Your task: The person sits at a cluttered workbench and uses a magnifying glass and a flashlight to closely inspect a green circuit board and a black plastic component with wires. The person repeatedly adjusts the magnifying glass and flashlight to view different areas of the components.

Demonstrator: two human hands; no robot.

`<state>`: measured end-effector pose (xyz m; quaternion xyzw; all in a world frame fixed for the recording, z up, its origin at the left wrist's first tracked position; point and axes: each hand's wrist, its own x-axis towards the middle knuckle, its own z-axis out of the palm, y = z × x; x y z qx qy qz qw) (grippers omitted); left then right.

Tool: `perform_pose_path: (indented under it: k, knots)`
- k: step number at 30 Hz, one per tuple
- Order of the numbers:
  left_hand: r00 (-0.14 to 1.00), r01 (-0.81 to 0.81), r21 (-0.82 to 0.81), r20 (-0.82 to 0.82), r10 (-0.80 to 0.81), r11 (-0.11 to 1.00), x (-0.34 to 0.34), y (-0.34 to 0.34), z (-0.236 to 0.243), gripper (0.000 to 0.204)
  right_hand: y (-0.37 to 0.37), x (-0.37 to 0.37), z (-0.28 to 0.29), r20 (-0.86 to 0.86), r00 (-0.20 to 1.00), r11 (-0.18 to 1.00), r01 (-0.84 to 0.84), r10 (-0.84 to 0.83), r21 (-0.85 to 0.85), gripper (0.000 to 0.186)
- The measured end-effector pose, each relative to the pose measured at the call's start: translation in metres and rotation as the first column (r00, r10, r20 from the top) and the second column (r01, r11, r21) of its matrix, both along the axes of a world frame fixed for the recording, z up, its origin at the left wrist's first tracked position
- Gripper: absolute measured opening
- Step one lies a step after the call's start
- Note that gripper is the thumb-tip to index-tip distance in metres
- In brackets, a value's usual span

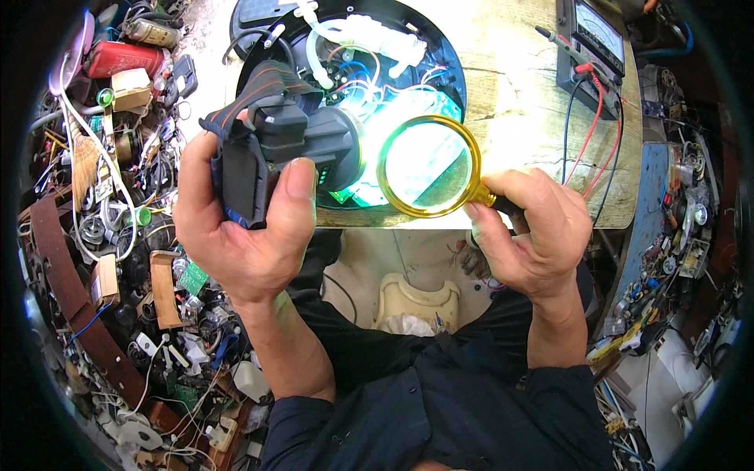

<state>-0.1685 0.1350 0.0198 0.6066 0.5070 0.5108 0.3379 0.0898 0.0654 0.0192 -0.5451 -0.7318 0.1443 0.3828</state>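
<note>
Firstly, left hand [243, 247]: curled half-closed about a black headlamp [294, 137], thumb at its near side, fingers at its left.
Headlamp: ribbed, plastic-looking body, its round head turned to the right; the woven strap [271, 82] has thin orange lines and hangs loosely folded.
Circuit board [408, 106]: flat and green where not washed out by light – it lies to the right of the headlamp, within the round black housing [458, 67], among thin coloured wires and soft, pale tubing [316, 59].
Magnifying glass [430, 166]: clear disc in a shiny gold-coloured rim, above the board's near right part; whether they touch, I cannot tell.
Key relation: the lens lies up and left from the right grip – the handle axis slants down-right into the palm, so right hand is nearer.
Right hand [542, 228]: thumb and forefinger pinch the neck of the glass, with no gap left.
Far right: boxy black meter [598, 35] with needle dial, standing on wood-grained table [514, 94].
</note>
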Motion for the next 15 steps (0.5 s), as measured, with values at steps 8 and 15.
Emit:
perform_pose_path:
  k: [8, 15]
  knots:
    - [0.998, 0.046, 0.041, -0.035, -0.045, 0.998, -0.0067, -0.0018, -0.0043, 0.054, 0.0021, -0.0003, -0.0069, -0.014, 1.000, 0.997, -0.007, 0.009, 0.071, 0.031]
    - [0.999, 0.045, 0.079, 0.007, -0.045, 0.996, -0.0039, -0.0031, -0.0090, 0.057, 0.0031, -0.0019, -0.0083, -0.010, 1.000, 0.997, -0.010, 0.010, 0.081, 0.030]
